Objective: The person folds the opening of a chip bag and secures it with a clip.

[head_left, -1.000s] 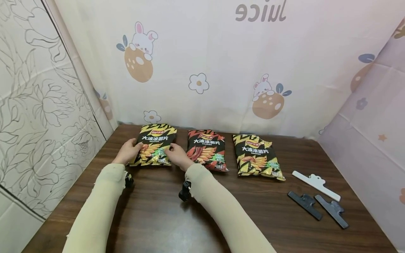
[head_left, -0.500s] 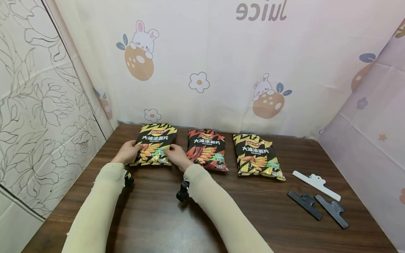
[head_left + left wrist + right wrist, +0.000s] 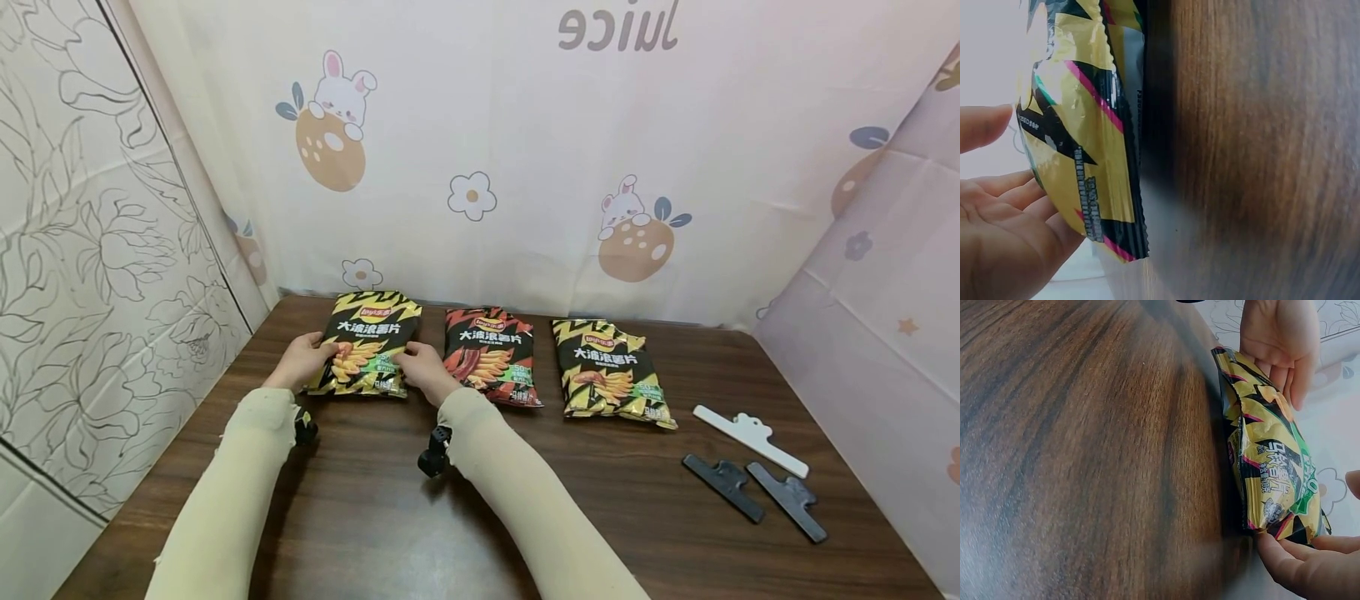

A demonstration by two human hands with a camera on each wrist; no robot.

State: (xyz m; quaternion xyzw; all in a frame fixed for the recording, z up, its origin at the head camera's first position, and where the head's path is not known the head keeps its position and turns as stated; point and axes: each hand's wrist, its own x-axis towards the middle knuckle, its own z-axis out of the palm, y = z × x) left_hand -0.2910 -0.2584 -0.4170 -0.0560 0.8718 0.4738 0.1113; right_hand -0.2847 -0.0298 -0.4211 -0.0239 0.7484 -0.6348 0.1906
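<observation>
A black-and-yellow bag of chips [image 3: 371, 329] lies at the back left of the table, its printed front facing up. My left hand [image 3: 302, 362] grips its left side, thumb on the front and fingers lower down along the edge. On the opposite side, my right hand [image 3: 426, 371] holds the right edge with bent fingers. In the left wrist view the bag [image 3: 1085, 131] shows its crimped end close over the wood. The right wrist view has the right fingertips [image 3: 1275, 550] at the bag's lower corner.
A red-and-black chip bag [image 3: 487, 358] lies just right of my right hand, and another yellow-and-black bag [image 3: 611, 375] beyond it. On the right lie a white clip [image 3: 750, 437] and two dark clips [image 3: 722, 487]. A printed curtain [image 3: 510, 108] hangs behind the table [image 3: 375, 517].
The held chip bag has shifted very slightly to the right and its right edge sits a little differently. Both hands keep their hold; the other bags and the clips have not moved.
</observation>
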